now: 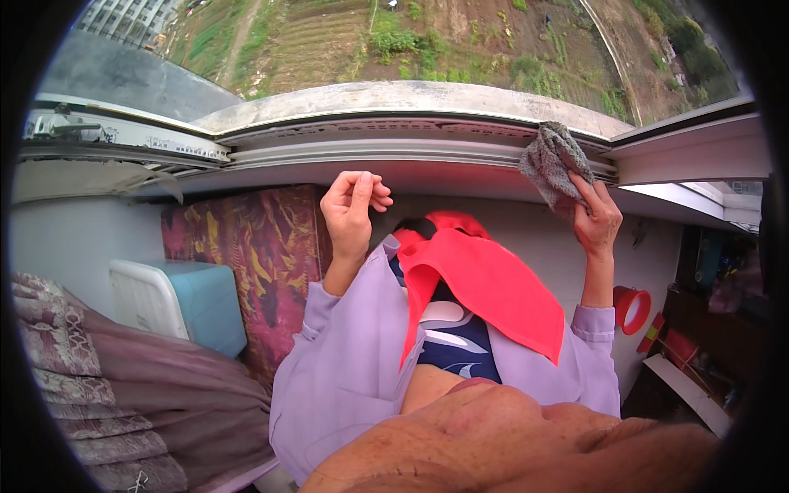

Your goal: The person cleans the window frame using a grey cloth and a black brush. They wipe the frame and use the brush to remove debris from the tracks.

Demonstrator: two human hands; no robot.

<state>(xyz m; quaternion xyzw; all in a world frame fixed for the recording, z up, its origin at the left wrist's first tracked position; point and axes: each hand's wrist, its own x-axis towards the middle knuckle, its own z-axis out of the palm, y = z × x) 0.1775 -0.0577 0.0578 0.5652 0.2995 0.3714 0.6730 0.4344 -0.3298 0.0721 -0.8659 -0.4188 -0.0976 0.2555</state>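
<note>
My right hand grips a grey, rough-textured cloth by its lower edge. The bunched cloth lies against the right end of the white window track, close to the corner of the frame. My left hand is raised just below the track, apart from it. Its fingers are loosely curled in beside the thumb, and I see nothing in them. Both arms wear pale purple sleeves, and a bright red scarf hangs down my front.
Beyond the track runs a pale outer ledge, with garden plots far below. A blue-and-white storage box stands left, near a patterned red panel and a purple curtain. A red ring-shaped object is at right.
</note>
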